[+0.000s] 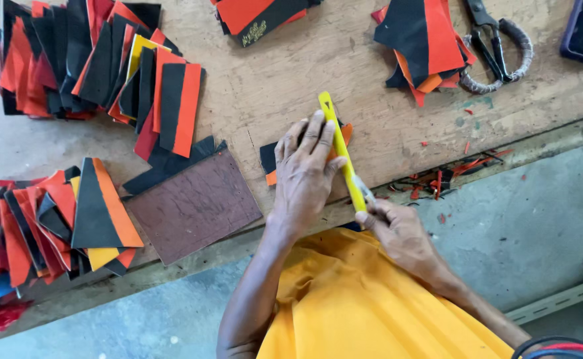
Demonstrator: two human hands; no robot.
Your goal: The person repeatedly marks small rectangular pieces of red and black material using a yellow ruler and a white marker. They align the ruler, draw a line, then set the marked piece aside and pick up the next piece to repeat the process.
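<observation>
Middle of the frame: the left hand (304,174) is spread flat, fingers splayed, pressing a yellow ruler (340,151) down onto a small black-and-orange piece (269,161) that sits on the wooden board (285,80). The ruler runs diagonally from upper left to lower right, and most of the piece is hidden under the palm, so only its left edge and an orange bit by the fingertips show.

The right hand (397,229), just below and right of that, is curled shut around a small cutter (364,194) at the ruler's lower end. The blade looks like it's touching the ruler's edge, but it's too small to be sure.

Around them: a brown rectangular board (195,206) lies left of the hands, at a slant. Stacks of black, orange and red cut pieces (92,60) fill the upper left, another pile (45,226) sits at the left edge, and a smaller heap (421,40) is at the upper right, just beside a pair of scissors (497,46) with wrapped handles. Tiny red scraps (451,176) are scattered at the board's edge, right of the ruler. Yellow cloth (358,299) covers the person's lap at the bottom.
</observation>
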